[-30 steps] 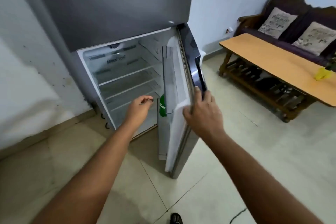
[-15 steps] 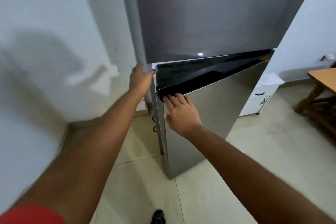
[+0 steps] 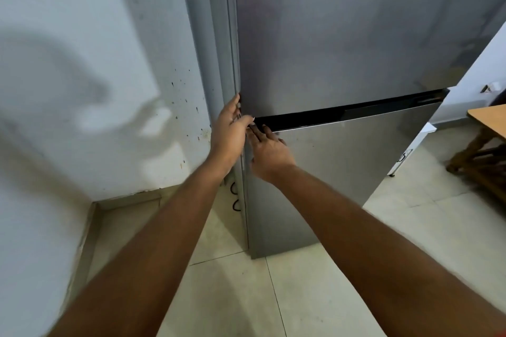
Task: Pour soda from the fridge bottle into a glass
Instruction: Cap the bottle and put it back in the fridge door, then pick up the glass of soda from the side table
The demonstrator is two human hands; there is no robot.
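Note:
A tall grey fridge (image 3: 342,35) stands against the wall. Its lower door (image 3: 342,172) is shut, with a black strip (image 3: 342,115) along the door's top edge. My left hand (image 3: 228,131) rests on the fridge's left front corner at the seam between the two doors, fingers spread. My right hand (image 3: 269,150) lies flat on the lower door's top left corner, fingertips on the black strip. Neither hand holds anything. No bottle and no glass are in view.
A stained white wall (image 3: 95,90) runs close on the left. A wooden table (image 3: 490,123) stands at the right edge, with a low white cabinet (image 3: 410,150) between it and the fridge. Pale tiled floor (image 3: 273,295) lies below.
The lower fridge door swung from wide open to shut, hiding the shelves and the green bottle. My right hand pushed it closed, and both hands came together at its top left corner.

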